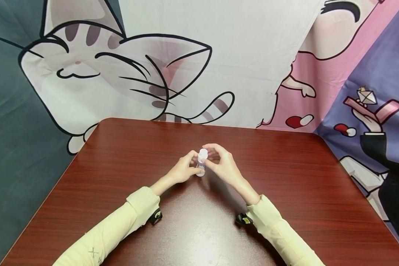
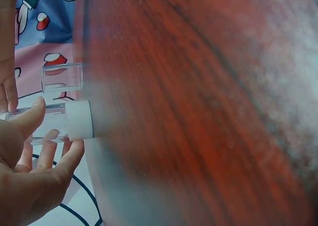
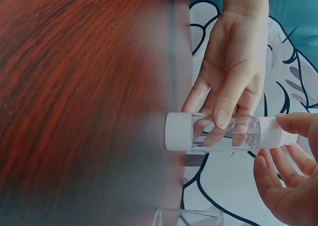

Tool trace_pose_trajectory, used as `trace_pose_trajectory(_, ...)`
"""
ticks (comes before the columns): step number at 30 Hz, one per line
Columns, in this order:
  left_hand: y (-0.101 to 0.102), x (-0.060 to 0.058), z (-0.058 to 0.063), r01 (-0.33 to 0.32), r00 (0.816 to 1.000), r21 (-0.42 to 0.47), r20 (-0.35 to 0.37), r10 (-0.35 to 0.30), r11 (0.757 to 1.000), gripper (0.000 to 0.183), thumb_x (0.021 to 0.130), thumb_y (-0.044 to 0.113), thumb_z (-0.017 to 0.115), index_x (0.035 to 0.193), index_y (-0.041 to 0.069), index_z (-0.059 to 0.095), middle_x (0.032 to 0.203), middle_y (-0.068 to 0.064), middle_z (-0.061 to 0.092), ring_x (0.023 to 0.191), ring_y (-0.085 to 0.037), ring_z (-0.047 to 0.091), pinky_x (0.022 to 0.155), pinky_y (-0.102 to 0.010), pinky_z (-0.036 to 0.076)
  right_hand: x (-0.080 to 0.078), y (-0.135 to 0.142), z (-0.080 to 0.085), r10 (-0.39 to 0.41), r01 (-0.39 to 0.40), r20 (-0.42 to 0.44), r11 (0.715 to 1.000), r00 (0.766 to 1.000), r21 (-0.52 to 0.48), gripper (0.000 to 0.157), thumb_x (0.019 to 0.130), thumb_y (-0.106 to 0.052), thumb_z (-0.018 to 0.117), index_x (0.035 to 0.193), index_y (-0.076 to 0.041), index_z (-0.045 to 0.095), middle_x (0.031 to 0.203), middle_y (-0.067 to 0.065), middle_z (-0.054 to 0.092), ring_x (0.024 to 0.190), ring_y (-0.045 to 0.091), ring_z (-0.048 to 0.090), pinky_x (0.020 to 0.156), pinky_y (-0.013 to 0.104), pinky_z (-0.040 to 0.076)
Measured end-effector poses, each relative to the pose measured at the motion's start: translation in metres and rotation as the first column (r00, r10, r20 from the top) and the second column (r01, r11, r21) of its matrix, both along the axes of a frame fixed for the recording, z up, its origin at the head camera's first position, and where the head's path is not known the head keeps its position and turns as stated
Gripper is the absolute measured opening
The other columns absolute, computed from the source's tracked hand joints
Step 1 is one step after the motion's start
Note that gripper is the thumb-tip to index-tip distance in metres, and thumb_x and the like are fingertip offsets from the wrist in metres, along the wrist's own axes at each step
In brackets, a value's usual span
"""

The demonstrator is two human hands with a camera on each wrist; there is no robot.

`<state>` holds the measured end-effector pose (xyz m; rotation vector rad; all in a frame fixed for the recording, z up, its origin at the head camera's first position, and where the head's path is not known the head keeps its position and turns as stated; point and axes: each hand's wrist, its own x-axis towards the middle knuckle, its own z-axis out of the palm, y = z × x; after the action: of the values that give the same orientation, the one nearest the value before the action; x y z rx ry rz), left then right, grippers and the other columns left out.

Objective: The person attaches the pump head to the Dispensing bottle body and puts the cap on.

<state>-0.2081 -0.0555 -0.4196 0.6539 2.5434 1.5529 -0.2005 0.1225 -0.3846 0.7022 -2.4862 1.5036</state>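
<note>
A small clear bottle (image 1: 201, 167) with a white base (image 3: 179, 131) and a white top (image 3: 270, 133) stands upright between both hands near the table's middle. My left hand (image 1: 182, 170) holds its clear body, thumb on the near side and fingers curved behind. With thumb and curved fingers, my right hand (image 1: 227, 169) grips the white top from the right. The left wrist view shows a clear open cylinder, like a cap (image 2: 62, 78), standing on the table beside the bottle.
The glossy reddish-brown table (image 1: 126, 147) stretches around the hands. Behind it hangs a cloth (image 1: 252, 55) with a cartoon cat and figures. Dark wrist devices (image 1: 155, 216) sit under the light sleeves (image 1: 119, 231).
</note>
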Motion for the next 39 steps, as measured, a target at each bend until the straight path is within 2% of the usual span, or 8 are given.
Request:
trace_pose_trajectory(6, -0.0003, 0.0002, 0.0005, 0.000, 1.000, -0.003, 0.014, 0.000, 1.000, 0.034, 0.084, 0.008, 0.073, 0.109, 0.004, 0.050, 0.105, -0.015, 0.067, 0.097, -0.027, 0.062, 0.076, -0.028, 0.048, -0.0026, -0.0020, 0.0004, -0.017, 0.017, -0.019, 1.000, 1.000, 0.016, 0.040, 0.081, -0.008, 0.076, 0.118, -0.004, 0.061, 0.102, 0.011, 0.067, 0.092, 0.023, 0.066, 0.084, 0.036, 0.056)
trace_pose_trajectory(11, 0.0004, 0.0003, 0.0013, -0.007, 1.000, -0.001, 0.027, 0.007, 1.000, 0.034, 0.083, 0.008, 0.073, 0.108, 0.004, 0.050, 0.106, -0.015, 0.066, 0.099, -0.028, 0.062, 0.082, -0.033, 0.050, -0.0043, -0.0041, 0.0006, -0.013, 0.013, -0.007, 1.000, 1.000, 0.010, 0.039, 0.081, -0.008, 0.076, 0.117, -0.005, 0.061, 0.103, 0.012, 0.068, 0.094, 0.023, 0.067, 0.084, 0.034, 0.056)
trace_pose_trajectory(18, 0.0005, 0.0002, 0.0000, -0.016, 1.000, -0.008, 0.006, 0.016, 1.000, 0.035, 0.083, 0.008, 0.073, 0.108, 0.003, 0.050, 0.108, -0.016, 0.065, 0.100, -0.030, 0.062, 0.086, -0.039, 0.052, -0.0064, -0.0084, -0.0013, -0.007, 0.007, -0.008, 1.000, 1.000, 0.006, 0.038, 0.081, -0.011, 0.077, 0.116, -0.006, 0.061, 0.101, 0.011, 0.069, 0.091, 0.022, 0.068, 0.082, 0.033, 0.056)
trace_pose_trajectory(21, 0.0000, -0.0005, -0.0012, -0.013, 1.000, -0.009, 0.002, 0.013, 1.000, 0.035, 0.083, 0.008, 0.073, 0.108, 0.003, 0.049, 0.110, -0.017, 0.064, 0.101, -0.030, 0.062, 0.087, -0.040, 0.051, -0.0068, -0.0096, -0.0010, -0.008, 0.008, -0.006, 1.000, 1.000, 0.008, 0.038, 0.081, -0.010, 0.076, 0.116, -0.004, 0.061, 0.101, 0.012, 0.070, 0.091, 0.023, 0.069, 0.082, 0.034, 0.056)
trace_pose_trajectory(26, -0.0007, -0.0008, -0.0015, 0.001, 1.000, 0.003, 0.005, -0.001, 1.000, 0.033, 0.084, 0.007, 0.072, 0.107, 0.003, 0.048, 0.113, -0.016, 0.064, 0.104, -0.032, 0.063, 0.087, -0.039, 0.052, -0.0070, -0.0098, -0.0003, -0.006, 0.006, 0.000, 1.000, 1.000, 0.022, 0.037, 0.082, -0.011, 0.076, 0.115, -0.007, 0.062, 0.101, 0.011, 0.070, 0.090, 0.023, 0.069, 0.082, 0.038, 0.056)
trace_pose_trajectory(32, 0.0000, -0.0004, -0.0019, 0.018, 1.000, 0.024, 0.010, -0.018, 1.000, 0.032, 0.084, 0.005, 0.071, 0.106, 0.002, 0.048, 0.106, -0.018, 0.066, 0.100, -0.031, 0.065, 0.083, -0.036, 0.053, -0.0049, -0.0069, 0.0026, 0.057, -0.057, 0.000, 0.998, 0.998, 0.017, 0.033, 0.087, -0.011, 0.070, 0.118, -0.006, 0.061, 0.109, 0.011, 0.069, 0.098, 0.025, 0.068, 0.088, 0.041, 0.054)
trace_pose_trajectory(39, 0.0005, 0.0000, -0.0005, -0.006, 1.000, 0.005, 0.010, 0.006, 1.000, 0.034, 0.083, 0.007, 0.073, 0.107, 0.002, 0.049, 0.110, -0.016, 0.065, 0.102, -0.032, 0.063, 0.086, -0.038, 0.052, -0.0059, -0.0027, 0.0032, 0.140, -0.140, 0.006, 0.990, 0.990, 0.008, 0.034, 0.089, 0.001, 0.061, 0.123, -0.003, 0.059, 0.121, 0.014, 0.064, 0.112, 0.029, 0.063, 0.097, 0.042, 0.050)
